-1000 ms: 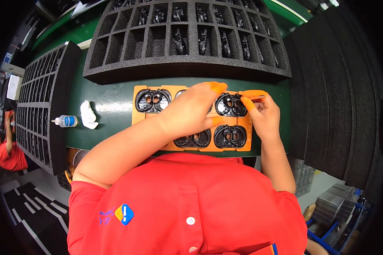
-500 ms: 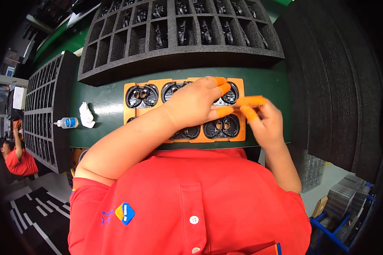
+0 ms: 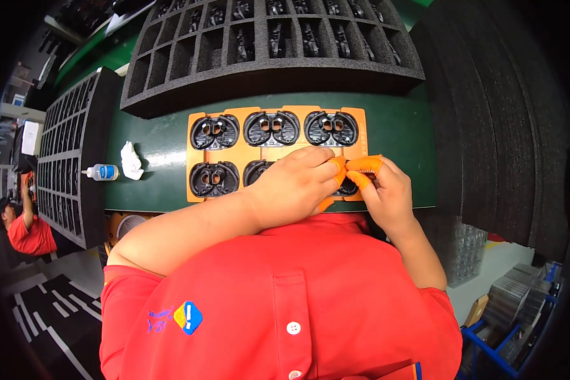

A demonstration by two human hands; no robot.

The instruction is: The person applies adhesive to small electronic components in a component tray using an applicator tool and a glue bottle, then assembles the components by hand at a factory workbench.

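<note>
An orange tray [image 3: 278,153] holds black rounded parts in two rows, each with a pair of copper-coloured openings. My left hand [image 3: 297,183] bends over the lower right of the tray, orange covers on its fingers, and mostly hides the black part [image 3: 347,187] there. Its fingers are curled; what they grip is hidden. Close against them, my right hand [image 3: 386,187] pinches at the same part with covered thumb and forefinger. Anything in that pinch is too small to make out. The upper right black part [image 3: 331,129] lies uncovered in its place.
Behind the tray stands a large grey foam box [image 3: 272,76] with black pieces in many of its cells. A small bottle [image 3: 101,172] and a crumpled white tissue [image 3: 131,161] lie to the left, near another celled foam box [image 3: 69,158]. Dark foam [image 3: 494,126] rises at right. A co-worker [image 3: 28,231] is far left.
Both hands have moved from the upper right part, nearer to me, to the lower right part. The upper row now shows fully. My left fingers have drawn together.
</note>
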